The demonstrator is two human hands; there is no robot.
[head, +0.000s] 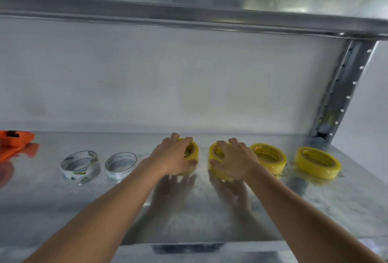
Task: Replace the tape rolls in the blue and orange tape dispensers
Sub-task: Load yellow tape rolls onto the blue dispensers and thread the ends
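On the metal shelf [189,210], the left hand [175,156] lay over a yellow tape roll [192,149] with its fingers curled around the rim, and the right hand [235,161] covered a second yellow roll [215,153] just beside it, fingers spread over the top and thumb against the near side. Two more yellow rolls [269,158] [318,162] lay flat toward the right edge of the shelf, near the back. Toward the left edge were two nearly empty clear rolls [80,164] [120,165], and the orange tape dispenser [13,142] stood at the far left, partly out of view.
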